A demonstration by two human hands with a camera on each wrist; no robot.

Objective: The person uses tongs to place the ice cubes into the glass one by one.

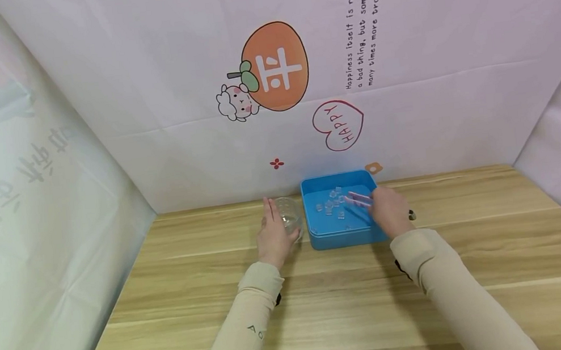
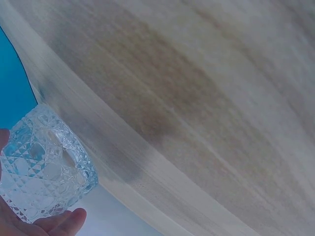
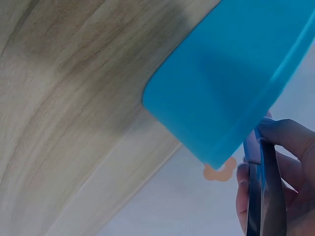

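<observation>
My left hand (image 1: 273, 237) holds a clear glass (image 1: 291, 212) standing on the table just left of the blue box. In the left wrist view the glass (image 2: 51, 160) shows a cut diamond pattern, with fingers and thumb on either side of it. My right hand (image 1: 391, 212) grips a pair of tongs (image 1: 360, 199) over the box's right side. Their pinkish tips point down into the box near several small clear cubes (image 1: 329, 207), which look like ice cubes. Dark, shiny tong handles (image 3: 268, 194) show in the right wrist view; the tips are hidden there behind the box wall.
The rectangular blue box (image 1: 346, 239) stands on the wooden table (image 1: 336, 312) near its back edge. A white printed cloth (image 1: 197, 166) hangs behind the table, with more cloth at both sides. The glass stands close to the box's left wall.
</observation>
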